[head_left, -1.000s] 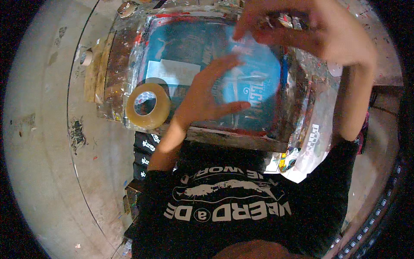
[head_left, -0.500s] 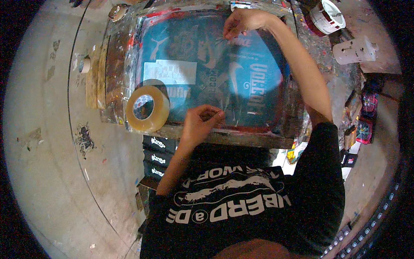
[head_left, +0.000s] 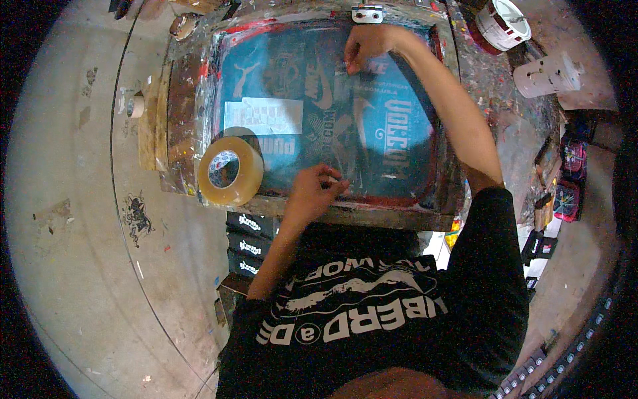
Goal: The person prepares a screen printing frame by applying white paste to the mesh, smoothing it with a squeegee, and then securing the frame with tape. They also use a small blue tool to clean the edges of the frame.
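Note:
A blue-meshed screen printing frame [head_left: 239,156] with a worn wooden border lies in front of me, pale logo shapes in its mesh. My right hand [head_left: 369,48] is over its far side, fingers pinched. My left hand [head_left: 312,193] is closed in a pinch at the near edge. Between them runs a see-through strip of clear tape [head_left: 345,126], hard to make out against the mesh; both hands grip its ends. On the frame's near left corner rests a large roll of clear tape [head_left: 251,174]. A white paper sheet [head_left: 266,116] shows at the mesh's left part.
A metal hinge [head_left: 367,14] is at the frame's far edge. At the far right stand a white bucket [head_left: 495,26] and a translucent plastic container [head_left: 541,76]. A small tape roll [head_left: 136,105] sits at the left edge of the paint-stained table [head_left: 174,133]. Dark printed items [head_left: 249,246] lie below.
The right hand has come slightly nearer, and the left hand has shifted a little right. The view has shifted slightly, baring the hinge beyond the right hand.

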The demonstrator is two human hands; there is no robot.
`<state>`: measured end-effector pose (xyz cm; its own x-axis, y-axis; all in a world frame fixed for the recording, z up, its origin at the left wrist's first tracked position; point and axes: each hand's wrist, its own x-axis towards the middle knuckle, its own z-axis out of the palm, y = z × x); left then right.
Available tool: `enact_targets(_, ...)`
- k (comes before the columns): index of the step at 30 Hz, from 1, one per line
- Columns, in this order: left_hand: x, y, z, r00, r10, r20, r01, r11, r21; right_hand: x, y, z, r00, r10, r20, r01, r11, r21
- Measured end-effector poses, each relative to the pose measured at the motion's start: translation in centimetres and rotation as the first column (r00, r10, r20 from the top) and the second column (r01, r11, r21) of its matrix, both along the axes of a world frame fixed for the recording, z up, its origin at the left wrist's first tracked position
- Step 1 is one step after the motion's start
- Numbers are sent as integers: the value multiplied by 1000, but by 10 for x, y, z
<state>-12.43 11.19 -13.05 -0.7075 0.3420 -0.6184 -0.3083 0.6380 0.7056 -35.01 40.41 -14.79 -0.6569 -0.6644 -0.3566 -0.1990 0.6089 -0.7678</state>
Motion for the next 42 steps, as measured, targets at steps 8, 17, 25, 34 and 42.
enact_targets(8,6,-8,-23,995,10,-99,-14,999,-37,-6,1,-26,1000,0,28,0,1000,20)
enact_targets(17,7,15,1,953,-192,-233,102,931,-351,11,4,-33,987,-8,-159,-8,995,-97)
enact_targets(25,8,3,13,939,-265,-220,98,818,-567,21,-9,-13,936,-163,-312,195,978,72)
enact_targets(34,9,-14,11,717,-504,-482,292,845,-449,50,-14,-7,749,-37,-662,251,940,232)
enact_targets(42,48,-10,2,565,-541,-623,585,795,-160,127,-22,-9,599,82,-797,57,988,144)
